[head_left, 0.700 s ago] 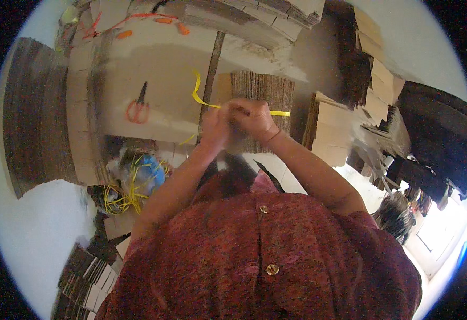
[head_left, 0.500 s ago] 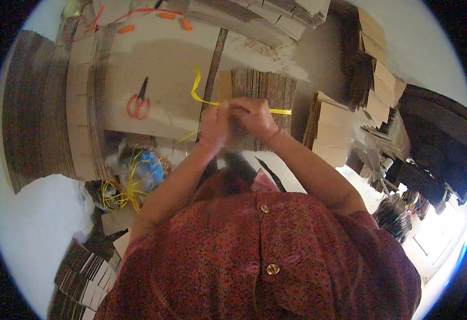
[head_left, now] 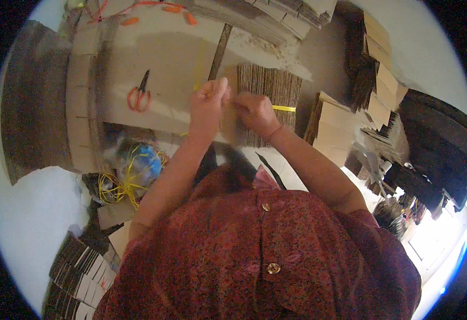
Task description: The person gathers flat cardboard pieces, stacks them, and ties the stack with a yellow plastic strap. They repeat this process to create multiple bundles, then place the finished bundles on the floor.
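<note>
A bundle of brown cardboard pieces (head_left: pixel 269 80) stands on edge before me, with a yellow plastic strap (head_left: pixel 284 108) around it. My left hand (head_left: pixel 206 106) is closed in a pinch at the bundle's left side. A blurred yellow strip shows just above it, seemingly the strap's loose end. Close beside it, my right hand (head_left: pixel 257 113) is closed over the bundle, fingers curled where the strap runs under them. The strap between the hands is hidden. Scissors with red-orange handles (head_left: pixel 139 97) lie on the cardboard surface left of my hands.
Tall cardboard stacks (head_left: pixel 33 101) stand at the left, with more flat cardboard (head_left: pixel 337 122) at the right. Below the scissors sits a tangle of yellow straps (head_left: pixel 127 184) beside a blue and clear plastic bag (head_left: pixel 147 162). Orange pieces (head_left: pixel 130 21) and red cord lie at the far edge.
My left hand has risen and moved slightly left, turning thumb-up. The strap's loose end, sharp before, is now a faint blur. My right hand stays over the bundle.
</note>
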`<state>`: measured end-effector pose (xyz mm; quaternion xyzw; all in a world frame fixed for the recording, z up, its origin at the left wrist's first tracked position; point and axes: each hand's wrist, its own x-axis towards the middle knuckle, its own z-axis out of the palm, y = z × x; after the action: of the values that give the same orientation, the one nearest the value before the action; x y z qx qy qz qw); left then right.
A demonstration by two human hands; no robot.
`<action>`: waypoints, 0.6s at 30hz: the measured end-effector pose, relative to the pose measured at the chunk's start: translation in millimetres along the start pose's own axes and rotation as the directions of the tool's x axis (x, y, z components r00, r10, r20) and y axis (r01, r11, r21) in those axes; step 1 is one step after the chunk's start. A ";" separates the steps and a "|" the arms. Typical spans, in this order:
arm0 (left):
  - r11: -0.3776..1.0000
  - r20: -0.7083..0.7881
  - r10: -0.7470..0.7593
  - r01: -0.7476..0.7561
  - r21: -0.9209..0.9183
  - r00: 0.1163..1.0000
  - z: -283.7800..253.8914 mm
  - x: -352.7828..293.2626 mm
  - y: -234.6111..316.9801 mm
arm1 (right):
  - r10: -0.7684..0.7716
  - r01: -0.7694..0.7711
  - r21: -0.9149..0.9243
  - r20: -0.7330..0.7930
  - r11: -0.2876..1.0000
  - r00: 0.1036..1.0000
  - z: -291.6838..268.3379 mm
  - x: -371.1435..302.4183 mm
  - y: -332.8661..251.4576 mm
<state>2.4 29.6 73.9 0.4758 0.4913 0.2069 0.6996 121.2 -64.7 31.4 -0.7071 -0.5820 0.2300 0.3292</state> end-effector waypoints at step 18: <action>0.999 -0.055 -0.037 0.037 -0.007 0.998 5.0 -2.1 -53.0 | 0.205 -0.192 0.243 -0.027 0.951 0.978 9.9 -5.9 8.4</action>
<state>-3.5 1.3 29.2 0.4585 0.5185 0.2083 0.6910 118.6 -69.3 18.2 -0.7229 -0.4673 0.3119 0.4022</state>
